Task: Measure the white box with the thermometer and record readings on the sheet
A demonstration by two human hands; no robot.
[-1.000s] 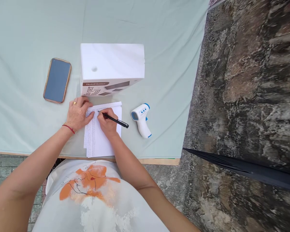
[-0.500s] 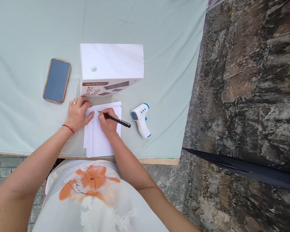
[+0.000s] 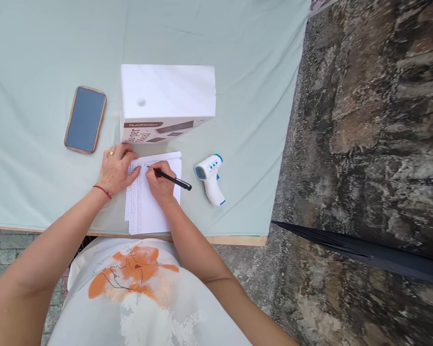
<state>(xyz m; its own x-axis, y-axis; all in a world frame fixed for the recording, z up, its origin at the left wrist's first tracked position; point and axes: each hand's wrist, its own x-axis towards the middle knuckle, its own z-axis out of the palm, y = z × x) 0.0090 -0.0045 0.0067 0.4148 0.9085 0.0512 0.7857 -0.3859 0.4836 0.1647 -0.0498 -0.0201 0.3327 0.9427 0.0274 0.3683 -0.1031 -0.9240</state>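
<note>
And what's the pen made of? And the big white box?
Pen: probably hard plastic, black and slightly shiny, judging by its pale glints; painted metal is possible.

Box: likely cardboard, smooth and mostly matte, with straight folded-looking edges and printed lettering.

On the desk (image 3: 252, 120), paper (image 3: 154, 214) is touched by the left hand (image 3: 116, 169) and a pen (image 3: 178, 181) held to it by the right hand (image 3: 161, 185), near a box (image 3: 168, 91), phone (image 3: 85, 120) and thermometer (image 3: 211, 182).

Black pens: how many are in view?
1: the slim black pen, in the right hand over the white paper sheets. Others may hide behind the white cardboard box.
</note>
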